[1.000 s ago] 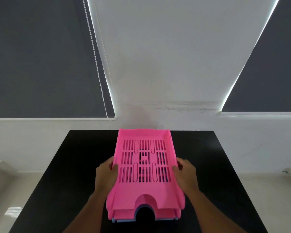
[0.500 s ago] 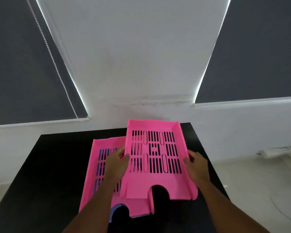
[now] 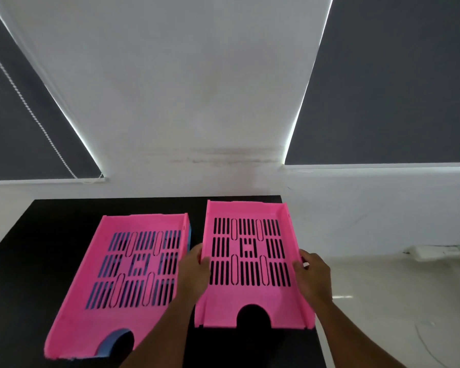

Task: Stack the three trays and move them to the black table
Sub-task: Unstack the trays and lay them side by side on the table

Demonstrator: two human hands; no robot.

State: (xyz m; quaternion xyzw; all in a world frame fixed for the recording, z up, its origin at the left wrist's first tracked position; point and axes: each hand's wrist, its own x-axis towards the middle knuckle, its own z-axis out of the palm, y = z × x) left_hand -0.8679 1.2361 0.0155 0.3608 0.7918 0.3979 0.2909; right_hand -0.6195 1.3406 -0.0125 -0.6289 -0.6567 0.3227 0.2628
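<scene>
A pink slotted tray [image 3: 250, 301] sits at the right side of the black table [image 3: 51, 229]. My left hand [image 3: 194, 272] grips its left wall and my right hand [image 3: 314, 277] grips its right wall. To the left lies a second pink tray [image 3: 91, 322], resting on a blue tray [image 3: 189, 235]. Only a sliver of the blue one shows at the far right corner, through the slots and in the front notch.
A white wall with a low ledge [image 3: 383, 208] stands behind the table, with dark window blinds on both sides. A pale floor [image 3: 396, 314] lies to the right of the table, and a white object [image 3: 436, 252] rests against the wall there.
The top pink tray has come off the stack and moved right, held by both hands. It now lies beside the other two trays near the table's right edge.
</scene>
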